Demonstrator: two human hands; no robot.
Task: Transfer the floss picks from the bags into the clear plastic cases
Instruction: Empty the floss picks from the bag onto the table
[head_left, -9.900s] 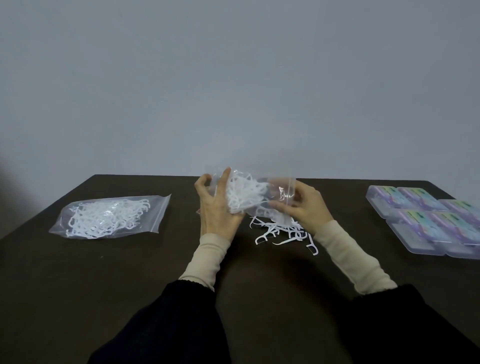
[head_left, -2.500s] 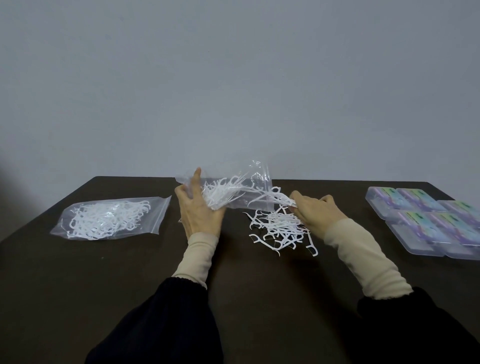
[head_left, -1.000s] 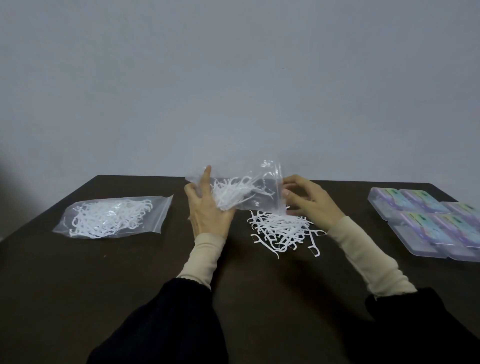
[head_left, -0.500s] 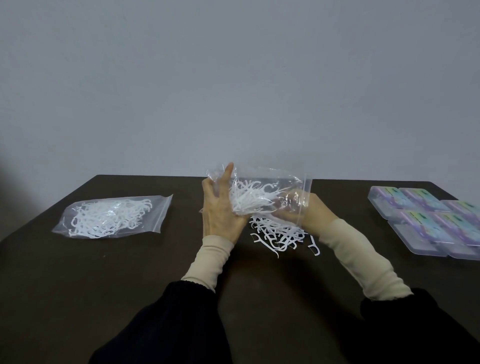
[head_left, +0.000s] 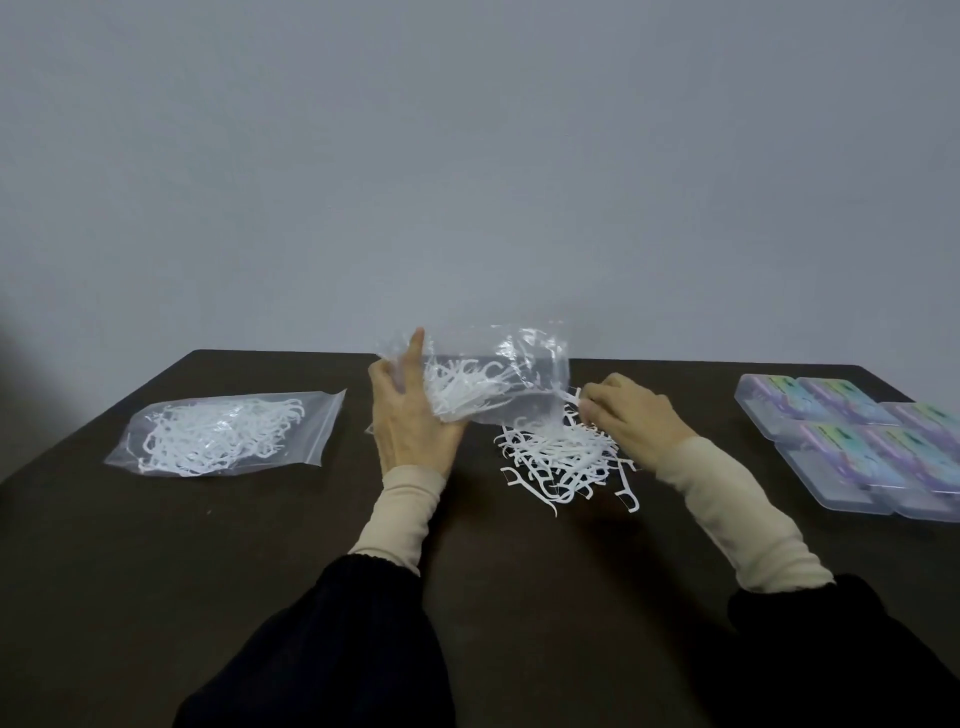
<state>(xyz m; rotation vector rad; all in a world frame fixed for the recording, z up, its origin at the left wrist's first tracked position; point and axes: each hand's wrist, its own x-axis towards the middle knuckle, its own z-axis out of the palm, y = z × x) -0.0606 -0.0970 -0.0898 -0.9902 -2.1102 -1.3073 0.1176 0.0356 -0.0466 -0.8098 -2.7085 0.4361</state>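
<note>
Head view: a clear bag (head_left: 498, 384) of floss picks is being gripped by the left hand (head_left: 410, 421) near the table's (head_left: 260, 545) far edge, while floss picks (head_left: 563, 457) heaped beside it are being pinched by the right hand (head_left: 631, 415); closed cases (head_left: 857, 441) are being kept at the right edge.

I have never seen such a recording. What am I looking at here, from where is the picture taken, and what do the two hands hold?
There is no machine here: a person wears a camera on the head, which looks forward and down at the person's own two hands. The surface is a dark table. The left hand grips a clear bag lifted off the table, with white floss picks still inside. The right hand is at the bag's lower corner and seems to pinch a pick there. Below the bag lies a loose pile of picks. On the left lies a second bag, full of picks. On the right stand the clear plastic cases, all closed, with coloured labels.
</note>
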